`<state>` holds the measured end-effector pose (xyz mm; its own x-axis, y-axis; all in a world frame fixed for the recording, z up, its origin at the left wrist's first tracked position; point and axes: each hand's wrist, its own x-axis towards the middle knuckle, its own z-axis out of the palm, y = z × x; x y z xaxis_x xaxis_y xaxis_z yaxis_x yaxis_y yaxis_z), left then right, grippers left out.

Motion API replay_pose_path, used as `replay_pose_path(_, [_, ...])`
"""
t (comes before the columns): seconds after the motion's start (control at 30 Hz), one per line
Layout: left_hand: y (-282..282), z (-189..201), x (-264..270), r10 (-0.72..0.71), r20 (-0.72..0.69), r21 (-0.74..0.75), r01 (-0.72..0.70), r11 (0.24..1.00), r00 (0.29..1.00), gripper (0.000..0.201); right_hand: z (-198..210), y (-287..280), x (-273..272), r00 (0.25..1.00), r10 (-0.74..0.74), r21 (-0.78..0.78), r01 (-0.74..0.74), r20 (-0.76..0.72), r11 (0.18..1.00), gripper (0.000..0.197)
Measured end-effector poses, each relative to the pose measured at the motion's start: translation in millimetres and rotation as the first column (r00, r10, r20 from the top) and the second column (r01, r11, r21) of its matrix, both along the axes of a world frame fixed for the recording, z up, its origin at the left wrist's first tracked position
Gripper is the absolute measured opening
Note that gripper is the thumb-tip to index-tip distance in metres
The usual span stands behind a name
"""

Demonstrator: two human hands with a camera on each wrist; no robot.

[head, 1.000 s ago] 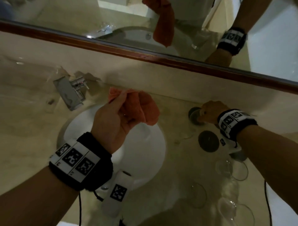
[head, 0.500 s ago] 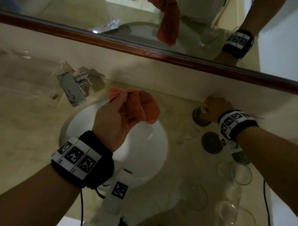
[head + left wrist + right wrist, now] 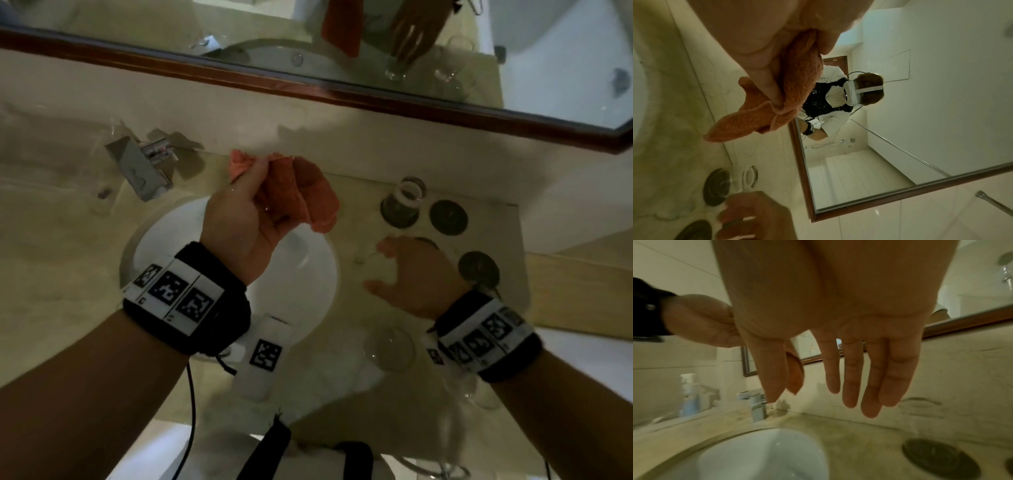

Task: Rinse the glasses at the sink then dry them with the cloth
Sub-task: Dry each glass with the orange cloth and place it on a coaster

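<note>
My left hand [image 3: 255,195] is raised over the sink and pinches a bunched orange cloth [image 3: 301,197], which also shows close up in the left wrist view [image 3: 760,112]. A clear glass [image 3: 409,192] stands upright on a dark round coaster [image 3: 397,214] near the back wall, apart from both hands. My right hand [image 3: 387,267] hovers over the counter in front of that glass. Its fingers [image 3: 851,382] are straight and spread, holding nothing. More clear glasses [image 3: 388,349] stand on the counter near my right wrist.
The white basin [image 3: 308,291] is set in the marble counter, with a chrome tap [image 3: 137,168] at its back left. Two bare dark coasters [image 3: 448,217] lie to the right. A mirror with a wooden frame [image 3: 342,90] runs along the wall. A bottle [image 3: 688,394] stands left of the tap.
My right hand has let go of the glass on the far coaster and drawn back toward me with open fingers. The left hand still holds the cloth in place.
</note>
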<state>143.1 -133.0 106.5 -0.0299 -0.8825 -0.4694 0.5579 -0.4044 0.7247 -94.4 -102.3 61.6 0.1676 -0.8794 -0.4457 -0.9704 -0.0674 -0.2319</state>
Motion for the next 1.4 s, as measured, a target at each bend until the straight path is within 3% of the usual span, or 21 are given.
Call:
replay_pose_path(0.17, [14, 5, -1, -0.057, -0.015, -0.04, 0.057, 0.998, 0.998, 0.052, -27, 54, 19, 0.996, 0.044, 0.172, -0.031, -0.077, 0.985, 0.087])
replay_pose_path(0.33, [19, 9, 10, -0.158, -0.032, -0.118, 0.153, 0.981, 0.987, 0.046, -55, 81, 23, 0.966, 0.066, 0.28, 0.007, -0.251, 0.96, 0.095])
replay_pose_path(0.43, [23, 9, 26, -0.18, -0.072, -0.111, 0.172, 0.979, 0.981, 0.044, -62, 83, 23, 0.955, -0.009, 0.253, 0.088, -0.297, 0.963, 0.092])
replay_pose_path(0.53, [27, 9, 50, -0.193, -0.084, -0.089, 0.186, 0.979, 0.978, 0.043, -62, 86, 30, 0.947, -0.19, 0.177, 0.241, -0.261, 0.954, 0.086])
replay_pose_path(0.67, [27, 13, 83, -0.205, -0.035, -0.14, 0.198, 0.97, 0.978, 0.033, -50, 92, 48, 0.938, -0.334, 0.027, 0.338, -0.092, 0.941, 0.079])
replay_pose_path(0.77, [28, 23, 102, -0.166, 0.051, -0.189, 0.173, 0.967, 0.985, 0.05, -25, 86, 70, 0.911, -0.374, -0.112, 0.396, 0.175, 0.911, 0.073])
replay_pose_path(0.83, [27, 22, 113, -0.151, 0.101, -0.223, 0.17, 0.96, 0.983, 0.056, -5, 79, 85, 0.881, -0.33, -0.219, 0.415, 0.34, 0.883, 0.074])
replay_pose_path(0.93, [26, 23, 132, -0.183, 0.212, -0.264, 0.237, 0.935, 0.96, 0.045, 28, 68, 112, 0.819, -0.216, -0.343, 0.441, 0.531, 0.829, 0.085])
replay_pose_path(1.07, [23, 26, 154, -0.35, 0.198, -0.377, 0.401, 0.835, 0.916, 0.052, 77, 56, 146, 0.655, -0.072, -0.366, 0.506, 0.752, 0.781, 0.095])
replay_pose_path(1.2, [26, 41, 162, -0.462, 0.342, -0.468, 0.574, 0.671, 0.819, 0.023, 108, 45, 179, 0.554, 0.065, -0.377, 0.473, 0.83, 0.796, 0.093])
replay_pose_path(1.4, [18, 47, 186, -0.475, 0.294, -0.474, 0.558, 0.681, 0.83, 0.023, 115, 31, 207, 0.443, 0.043, -0.298, 0.524, 0.896, 0.798, 0.101])
